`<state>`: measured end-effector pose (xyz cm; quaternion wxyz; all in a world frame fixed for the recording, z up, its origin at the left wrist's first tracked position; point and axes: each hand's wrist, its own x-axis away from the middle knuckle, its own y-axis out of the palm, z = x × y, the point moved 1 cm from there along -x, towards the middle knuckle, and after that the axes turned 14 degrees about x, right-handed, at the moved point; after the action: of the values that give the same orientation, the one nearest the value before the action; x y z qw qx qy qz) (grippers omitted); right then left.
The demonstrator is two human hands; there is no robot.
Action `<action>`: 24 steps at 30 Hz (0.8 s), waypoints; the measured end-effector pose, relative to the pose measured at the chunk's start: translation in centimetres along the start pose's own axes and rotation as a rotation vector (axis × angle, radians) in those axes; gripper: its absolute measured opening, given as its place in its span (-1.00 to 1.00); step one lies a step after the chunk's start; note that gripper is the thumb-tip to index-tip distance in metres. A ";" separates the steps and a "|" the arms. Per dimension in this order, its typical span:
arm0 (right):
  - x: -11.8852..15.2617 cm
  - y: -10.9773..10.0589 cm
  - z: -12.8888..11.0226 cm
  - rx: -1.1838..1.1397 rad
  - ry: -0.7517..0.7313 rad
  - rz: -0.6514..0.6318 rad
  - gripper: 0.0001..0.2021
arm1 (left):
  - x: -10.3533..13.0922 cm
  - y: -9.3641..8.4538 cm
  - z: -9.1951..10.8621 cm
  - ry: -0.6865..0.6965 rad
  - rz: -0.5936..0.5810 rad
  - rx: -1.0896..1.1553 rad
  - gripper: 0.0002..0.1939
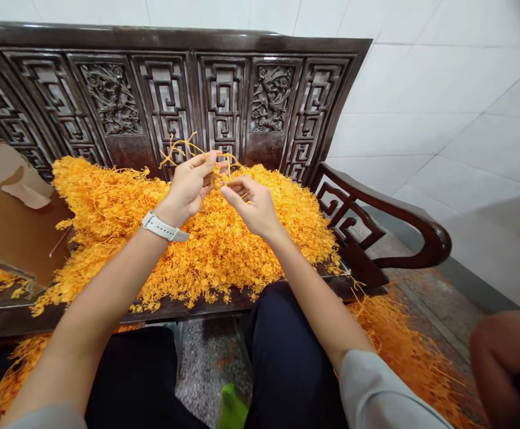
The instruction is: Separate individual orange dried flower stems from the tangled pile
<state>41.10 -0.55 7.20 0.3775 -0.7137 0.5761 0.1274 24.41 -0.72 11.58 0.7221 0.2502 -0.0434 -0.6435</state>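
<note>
My left hand (189, 185), with a white watch band (164, 227) at its wrist, is closed on an orange branched plastic stem (182, 146). Thin forks of the stem stick out above and to the left of the fingers. My right hand (254, 205) meets it fingertip to fingertip, thumb and fingers pinched at small orange plastic pieces (219, 179) between the hands. Exactly what those right fingertips grip is partly hidden. Beneath both hands spreads a big heap of small orange plastic pieces (224, 256), lying on a dark wooden bench (152, 34).
A torn cardboard box (22, 220) stands at the left of the heap. The bench's curved armrest (436, 244) rises at right. Orange stems (403, 339) are piled on the floor below it. Another person's bare limb (505, 351) shows at the lower right. Something green (233, 408) lies between my legs.
</note>
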 end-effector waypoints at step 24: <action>-1.1 2.4 0.5 -0.664 0.466 0.153 -0.79 | 1.7 2.3 -2.1 -0.074 0.120 0.154 -0.84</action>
<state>38.70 0.48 6.62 -0.0243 -0.7616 0.6252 0.1688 27.64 -1.59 10.25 0.7360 0.2779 -0.1341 -0.6025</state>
